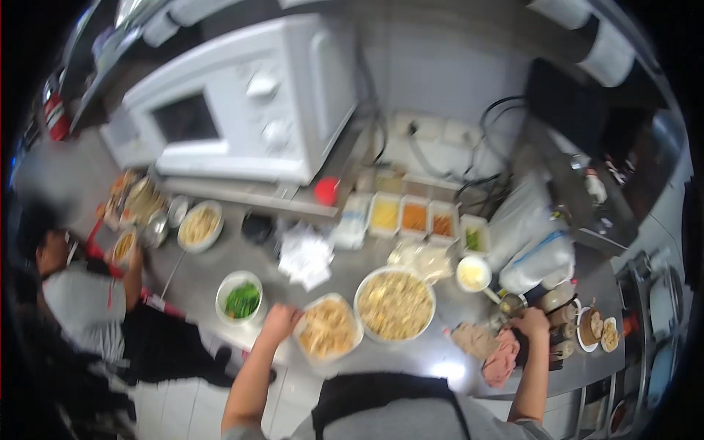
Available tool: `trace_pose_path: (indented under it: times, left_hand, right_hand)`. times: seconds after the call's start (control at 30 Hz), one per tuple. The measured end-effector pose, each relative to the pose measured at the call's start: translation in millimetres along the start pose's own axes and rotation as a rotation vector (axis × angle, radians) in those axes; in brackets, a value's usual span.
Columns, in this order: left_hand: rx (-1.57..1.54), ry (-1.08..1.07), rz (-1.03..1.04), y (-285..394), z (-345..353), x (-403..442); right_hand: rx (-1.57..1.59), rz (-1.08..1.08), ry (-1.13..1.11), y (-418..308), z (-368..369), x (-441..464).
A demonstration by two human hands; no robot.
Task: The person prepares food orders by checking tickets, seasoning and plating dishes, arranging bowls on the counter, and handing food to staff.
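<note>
My left hand [281, 323] is at the left corner of a white square container [353, 343] of pale, sliced-looking food, its fingers closed on the rim. Right of that stands a large round white bowl [360, 320] of what looks like fried rice or chopped noodles. My right hand [531, 323] is at the right, beside a small metal pot [512, 303] and above a dark object. Blur hides its fingertips, so I cannot tell whether it grips anything. A beige cloth [473, 340] and a pink cloth [501, 359] lie just left of it.
A bowl of green vegetables [242, 300] and white papers [305, 257] lie to the left. Ingredient tubs [414, 218] line the back, near plastic bags [537, 258]. A white microwave [242, 103] sits above. Another person [88, 308] works at the far left, holding a small bowl.
</note>
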State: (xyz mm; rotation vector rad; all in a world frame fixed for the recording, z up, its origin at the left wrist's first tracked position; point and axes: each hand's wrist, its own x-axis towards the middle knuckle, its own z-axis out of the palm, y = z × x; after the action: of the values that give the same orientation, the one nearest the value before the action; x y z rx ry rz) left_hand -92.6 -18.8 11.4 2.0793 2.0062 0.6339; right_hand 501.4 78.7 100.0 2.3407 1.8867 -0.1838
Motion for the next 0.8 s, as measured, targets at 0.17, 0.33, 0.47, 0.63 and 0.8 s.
trace_pose_path:
  times: [0.17,0.33,0.47,0.63,0.8]
  left_hand:
    - [-0.120,0.275,-0.183,12.6,-5.7,-18.2]
    - [-0.477,0.383,-0.320,-4.8,43.2,-37.3]
    - [-0.226,0.184,-0.309,22.4,21.1,-51.2]
    - [-0.165,0.248,-0.327,38.3,30.3,-91.1]
    - [-0.227,0.349,-0.477,76.6,44.1,-145.8]
  right_hand:
    - [0.070,0.038,0.224,-16.7,-27.8,-33.2]
    - [0.515,-0.508,-0.291,-60.7,-30.3,-53.4]
    - [0.581,-1.087,-0.892,-147.0,53.3,-68.2]
    - [0.686,-1.114,-0.935,-222.6,138.6,-93.1]
    - [0.998,-0.843,-1.104,-237.4,149.9,-116.6]
